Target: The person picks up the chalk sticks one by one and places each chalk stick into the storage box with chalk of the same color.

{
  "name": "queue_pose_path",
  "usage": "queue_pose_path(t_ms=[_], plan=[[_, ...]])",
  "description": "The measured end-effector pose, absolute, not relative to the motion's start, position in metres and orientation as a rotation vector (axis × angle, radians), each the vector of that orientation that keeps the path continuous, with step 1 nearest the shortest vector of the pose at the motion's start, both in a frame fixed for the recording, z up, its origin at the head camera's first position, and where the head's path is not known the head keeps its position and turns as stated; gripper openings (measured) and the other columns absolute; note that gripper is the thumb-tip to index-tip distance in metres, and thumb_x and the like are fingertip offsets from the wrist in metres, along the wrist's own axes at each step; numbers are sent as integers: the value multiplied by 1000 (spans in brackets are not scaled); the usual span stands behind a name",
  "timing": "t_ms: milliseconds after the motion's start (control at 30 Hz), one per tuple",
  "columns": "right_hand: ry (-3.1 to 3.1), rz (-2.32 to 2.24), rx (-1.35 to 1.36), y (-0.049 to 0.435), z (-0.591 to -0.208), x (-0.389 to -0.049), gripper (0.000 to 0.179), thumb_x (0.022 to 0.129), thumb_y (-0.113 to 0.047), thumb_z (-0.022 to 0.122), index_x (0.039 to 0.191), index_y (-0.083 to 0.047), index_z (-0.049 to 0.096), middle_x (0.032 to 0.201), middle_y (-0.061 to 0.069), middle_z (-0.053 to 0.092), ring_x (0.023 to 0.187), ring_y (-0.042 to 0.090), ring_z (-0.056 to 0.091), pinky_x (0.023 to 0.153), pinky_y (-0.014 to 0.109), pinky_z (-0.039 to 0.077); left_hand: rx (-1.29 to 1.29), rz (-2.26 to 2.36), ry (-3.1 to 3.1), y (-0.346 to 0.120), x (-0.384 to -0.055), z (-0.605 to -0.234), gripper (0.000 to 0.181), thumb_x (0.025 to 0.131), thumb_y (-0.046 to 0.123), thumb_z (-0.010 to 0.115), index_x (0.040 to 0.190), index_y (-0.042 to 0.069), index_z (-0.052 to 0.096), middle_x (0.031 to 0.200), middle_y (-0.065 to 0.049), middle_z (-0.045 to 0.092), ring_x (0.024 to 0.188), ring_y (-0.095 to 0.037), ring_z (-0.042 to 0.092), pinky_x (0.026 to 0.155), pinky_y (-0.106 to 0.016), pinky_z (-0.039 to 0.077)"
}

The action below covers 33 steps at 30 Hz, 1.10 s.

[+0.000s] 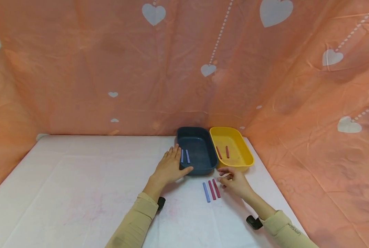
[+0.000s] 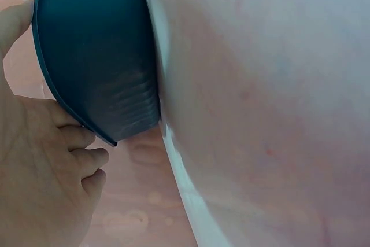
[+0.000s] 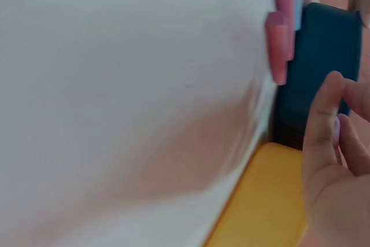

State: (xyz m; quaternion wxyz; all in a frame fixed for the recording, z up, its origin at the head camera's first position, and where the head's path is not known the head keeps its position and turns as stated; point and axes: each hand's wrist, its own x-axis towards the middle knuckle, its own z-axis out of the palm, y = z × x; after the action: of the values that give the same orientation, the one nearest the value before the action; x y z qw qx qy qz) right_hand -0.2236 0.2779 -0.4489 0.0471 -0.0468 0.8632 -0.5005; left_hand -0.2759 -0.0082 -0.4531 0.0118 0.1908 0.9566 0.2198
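My left hand point(image 1: 169, 166) rests against the left side of a dark blue bin point(image 1: 203, 151), fingers straight along the rim and thumb spread across its near edge. Two blue chalk sticks point(image 1: 188, 156) lie inside that bin. Above the table, just in front of the bins, my right hand point(image 1: 234, 182) has loosely bent fingers, with nothing visible between them. To its left lie a blue chalk stick point(image 1: 206, 192) and two red chalk sticks point(image 1: 216, 188), side by side. A yellow bin point(image 1: 248, 156) holds two red chalk sticks point(image 1: 227, 152).
Both bins stand side by side near the back right of the white table point(image 1: 79, 179), which has faint pink smudges. An orange curtain point(image 1: 79, 69) with white hearts hangs behind and along the right side. A black wrist device point(image 1: 254, 222) sits at the right wrist.
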Motion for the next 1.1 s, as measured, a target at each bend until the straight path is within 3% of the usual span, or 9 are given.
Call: queue_pose_path(t_ms=[333, 1100], plan=[[2758, -1239, -323, 279, -469, -223, 34, 90, -1, 76, 122, 5, 66, 99, 9, 68, 66, 15, 60, 58, 22, 54, 609, 708, 2981, -9, -276, -452, 104, 97, 65, 58, 163, -4, 19, 173, -19, 13, 159, -36, 14, 129, -48, 15], [2755, -1097, -412, 269, -467, -227, 29, 89, -1, 77, 117, 3, 71, 94, 6, 67, 66, 14, 58, 57, 22, 53, 606, 714, 2974, -10, -275, -451, 104, 96, 66, 59, 163, -4, 20, 173, -19, 13, 159, -36, 14, 129, -48, 15]])
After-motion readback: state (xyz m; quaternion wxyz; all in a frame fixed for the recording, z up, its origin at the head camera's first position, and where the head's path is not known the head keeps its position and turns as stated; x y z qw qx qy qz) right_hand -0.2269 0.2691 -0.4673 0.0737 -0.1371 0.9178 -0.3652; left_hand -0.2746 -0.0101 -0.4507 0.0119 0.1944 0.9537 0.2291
